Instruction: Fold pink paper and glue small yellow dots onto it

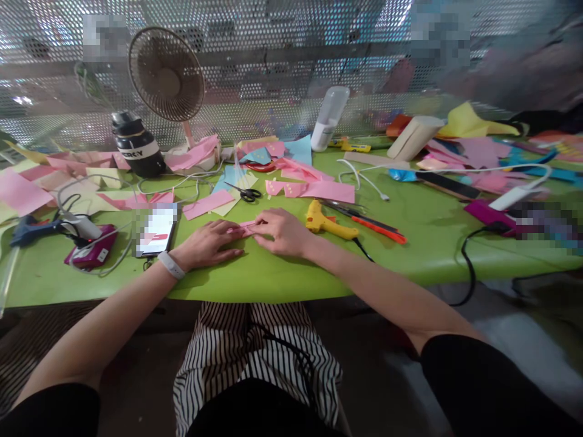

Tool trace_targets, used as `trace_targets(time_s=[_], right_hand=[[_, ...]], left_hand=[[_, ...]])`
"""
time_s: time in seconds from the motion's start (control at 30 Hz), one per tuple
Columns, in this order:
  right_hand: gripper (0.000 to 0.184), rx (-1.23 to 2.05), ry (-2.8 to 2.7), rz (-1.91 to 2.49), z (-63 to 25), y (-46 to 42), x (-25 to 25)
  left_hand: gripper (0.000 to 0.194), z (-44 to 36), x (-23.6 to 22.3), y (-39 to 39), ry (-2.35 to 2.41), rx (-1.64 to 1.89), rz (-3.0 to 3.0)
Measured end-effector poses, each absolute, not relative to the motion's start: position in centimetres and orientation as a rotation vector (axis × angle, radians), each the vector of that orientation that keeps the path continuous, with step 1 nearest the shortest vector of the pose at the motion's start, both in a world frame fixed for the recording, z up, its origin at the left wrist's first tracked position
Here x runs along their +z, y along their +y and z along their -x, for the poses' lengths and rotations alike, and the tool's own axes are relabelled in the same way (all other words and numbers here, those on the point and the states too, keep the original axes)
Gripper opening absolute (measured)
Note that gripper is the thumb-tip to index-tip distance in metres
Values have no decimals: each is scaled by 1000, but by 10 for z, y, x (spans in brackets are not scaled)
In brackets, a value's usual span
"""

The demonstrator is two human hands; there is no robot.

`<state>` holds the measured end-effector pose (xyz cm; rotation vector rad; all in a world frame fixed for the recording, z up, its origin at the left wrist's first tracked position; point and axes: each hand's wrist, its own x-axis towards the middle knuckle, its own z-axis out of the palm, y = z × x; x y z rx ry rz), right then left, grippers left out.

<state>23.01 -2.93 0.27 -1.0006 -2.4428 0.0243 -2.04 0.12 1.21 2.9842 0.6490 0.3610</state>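
A small folded piece of pink paper lies on the green tabletop between my hands. My left hand rests on its left end, fingers stretched out, palm down. At the right end, my right hand pinches the paper between thumb and fingers. Its fingertips partly hide the fold. Just beyond my hands are black scissors and a loose pink strip. A yellow glue gun lies right of my right hand, and a lit phone lies left of my left hand.
A fan, a dark bottle and a leaning clear bottle stand along the back by a perforated metal screen. Paper scraps and white cables spread behind. Orange-handled tweezers or cutter lie at right. Purple power strips sit at both sides.
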Motion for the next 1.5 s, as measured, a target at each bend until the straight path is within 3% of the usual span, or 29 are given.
trace_targets(time_s=[0.2,0.3,0.67,1.33,1.5], right_hand=[[52,-165,-2597,928,-234,-46,-4],[56,-147,-2559,961,-233,-46,-8],[55,-105,-2515,996,-232,-41,-12],[61,-121,-2494,1070,-225,-36,-13],[46,-138,-2389,1207,-231,-38,-9]], left_hand=[[48,19,13,1,641,340,-3014],[49,19,14,0,644,329,-3000],[47,19,14,2,831,374,-2986],[52,20,14,2,726,253,-3055],[51,20,15,1,736,190,-3065]])
